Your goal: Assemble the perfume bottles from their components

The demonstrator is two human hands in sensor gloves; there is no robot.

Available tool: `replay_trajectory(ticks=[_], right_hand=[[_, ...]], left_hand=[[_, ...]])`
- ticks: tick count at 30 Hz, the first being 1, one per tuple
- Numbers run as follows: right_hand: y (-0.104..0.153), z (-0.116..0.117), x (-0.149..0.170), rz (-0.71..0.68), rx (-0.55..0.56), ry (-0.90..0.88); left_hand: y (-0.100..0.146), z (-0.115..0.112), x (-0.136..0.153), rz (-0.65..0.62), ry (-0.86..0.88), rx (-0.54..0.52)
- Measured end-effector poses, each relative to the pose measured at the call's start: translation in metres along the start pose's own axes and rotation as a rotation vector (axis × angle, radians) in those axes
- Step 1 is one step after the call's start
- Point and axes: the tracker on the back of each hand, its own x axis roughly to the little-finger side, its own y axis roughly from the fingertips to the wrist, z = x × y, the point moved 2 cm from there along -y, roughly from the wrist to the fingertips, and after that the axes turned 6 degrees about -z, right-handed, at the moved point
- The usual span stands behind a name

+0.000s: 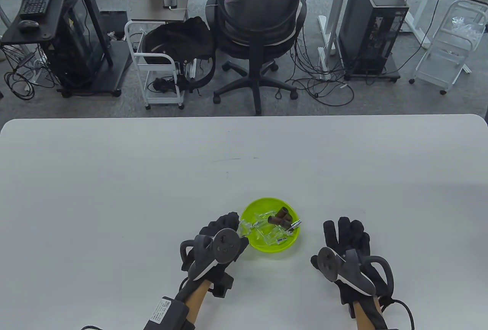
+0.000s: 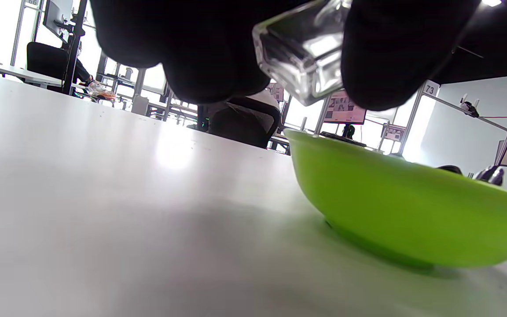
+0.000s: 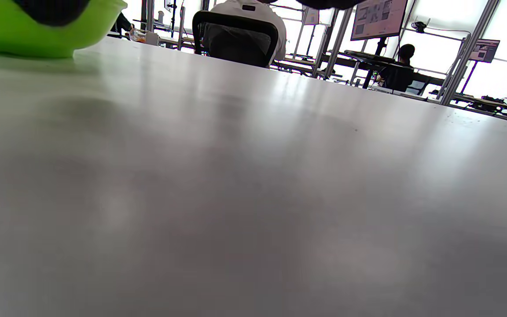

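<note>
Perfume bottle parts, heaped in a green bowl (image 1: pixel 253 208) on the white worktop (image 1: pixel 152 177): clear glass bodies, brown caps (image 1: pixel 281 215), metal spray heads (image 1: pixel 296 225). Left hand (image 1: pixel 219 238) at the bowl's near rim, fingers (image 2: pixel 390 53) clamped on one clear glass bottle (image 2: pixel 299 57) just above the worktop. Right hand (image 1: pixel 345 248) flat on the worktop beside the bowl, fingers spread, holding nothing. Best next: bottle kept upright and steady, neck clear, spray head fetched with the free hand.
</note>
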Motion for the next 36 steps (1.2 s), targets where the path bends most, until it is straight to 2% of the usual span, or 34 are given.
replay_trajectory(ticks=[2, 6, 10, 13, 20, 29, 36], right_hand=[[-0.002, -0.01, -0.002, -0.022, 0.069, 0.021], [-0.015, -0.034, -0.015, -0.044, 0.12, 0.061], [-0.034, -0.055, -0.038, -0.078, 0.12, 0.081], [-0.05, -0.062, -0.056, -0.086, 0.087, 0.117], [-0.079, -0.061, -0.083, -0.045, -0.082, 0.226], [-0.09, -0.051, -0.092, -0.006, -0.105, 0.273], [-0.084, -0.056, -0.092, 0.004, -0.095, 0.257]], left_hand=[[0.001, 0.002, 0.002, -0.007, 0.03, -0.017], [0.001, 0.003, 0.0, -0.017, 0.029, -0.018], [0.003, 0.0, -0.005, -0.035, -0.014, -0.01], [0.004, -0.002, -0.007, -0.045, -0.024, -0.004], [0.005, 0.0, -0.007, -0.048, -0.02, -0.019], [0.006, 0.0, -0.007, -0.049, -0.022, -0.022], [0.006, 0.0, -0.007, -0.046, -0.019, -0.019]])
